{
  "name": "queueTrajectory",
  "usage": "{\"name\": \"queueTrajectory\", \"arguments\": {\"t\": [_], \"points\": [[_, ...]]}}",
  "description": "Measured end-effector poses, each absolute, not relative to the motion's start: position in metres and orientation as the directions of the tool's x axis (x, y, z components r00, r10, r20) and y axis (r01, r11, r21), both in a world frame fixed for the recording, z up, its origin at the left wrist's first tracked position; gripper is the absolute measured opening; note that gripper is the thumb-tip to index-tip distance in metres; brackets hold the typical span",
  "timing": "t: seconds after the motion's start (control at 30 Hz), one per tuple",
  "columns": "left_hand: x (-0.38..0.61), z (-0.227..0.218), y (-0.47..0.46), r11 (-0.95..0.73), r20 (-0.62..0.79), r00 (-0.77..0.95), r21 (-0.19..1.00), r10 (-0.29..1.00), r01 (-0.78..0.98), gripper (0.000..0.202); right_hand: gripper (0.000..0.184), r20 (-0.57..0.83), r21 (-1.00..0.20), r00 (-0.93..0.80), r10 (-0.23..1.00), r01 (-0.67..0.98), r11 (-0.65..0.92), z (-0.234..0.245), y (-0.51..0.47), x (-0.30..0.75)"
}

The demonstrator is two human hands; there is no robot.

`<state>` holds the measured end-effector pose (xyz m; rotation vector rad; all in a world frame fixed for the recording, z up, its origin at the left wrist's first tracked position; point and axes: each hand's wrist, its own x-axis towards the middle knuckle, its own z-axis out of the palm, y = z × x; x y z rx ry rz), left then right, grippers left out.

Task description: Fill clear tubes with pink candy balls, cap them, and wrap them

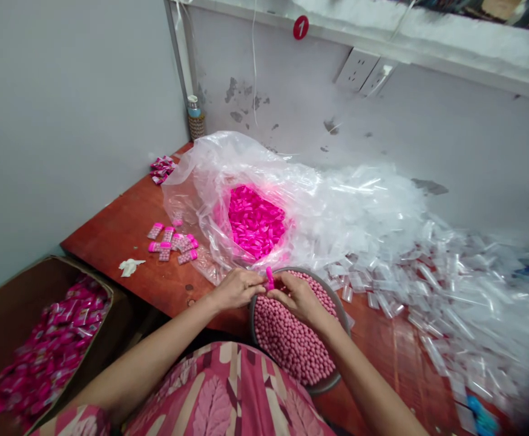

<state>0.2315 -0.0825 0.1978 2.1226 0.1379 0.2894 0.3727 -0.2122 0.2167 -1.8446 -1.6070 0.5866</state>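
Both hands meet over the far rim of a grey bowl (332, 381) filled with small pink balls (287, 342). My left hand (235, 289) and my right hand (298, 297) pinch a small bright pink piece (269, 277) between their fingertips; both are closed on it. Just behind them lies an opened clear plastic bag (210, 163) holding a heap of bright pink pieces (255, 221). A few filled pink packets (174, 243) lie on the red-brown table (123, 224) to the left of my hands.
A big pile of small clear plastic bags (446, 272) covers the table's right side. A cardboard box (1, 303) of pink packets (51, 351) stands low at the left. More packets (161, 169) and a small bottle (195, 118) sit by the wall corner; a crumpled white scrap (131, 266) lies near the table's edge.
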Motion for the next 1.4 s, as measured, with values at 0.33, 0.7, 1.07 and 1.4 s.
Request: {"name": "queueTrajectory", "arguments": {"t": [0.33, 0.7, 1.07, 1.4], "points": [[0.230, 0.182, -0.094, 0.160, -0.178, 0.883, 0.980, 0.433, 0.119, 0.025, 0.054, 0.188, -0.384, -0.024, 0.982, 0.918, 0.096, 0.232, -0.205, 0.382], [0.244, 0.171, -0.114, 0.602, -0.387, 0.720, 0.797, 0.576, -0.053, 0.025, 0.058, 0.331, -0.274, 0.259, 0.908, 0.947, -0.170, 0.182, -0.204, 0.347], [0.244, 0.159, -0.104, 0.628, -0.444, 0.699, 0.778, 0.561, -0.010, 0.023, 0.064, 0.334, -0.425, 0.290, 0.897, 0.896, -0.132, 0.154, -0.193, 0.340], [0.198, 0.126, 0.003, 0.504, -0.496, 0.129, 0.863, 0.858, -0.033, 0.005, 0.034, 0.048, -0.553, 0.900, 0.433, 0.385, -0.739, 0.141, -0.315, 0.434]]}}
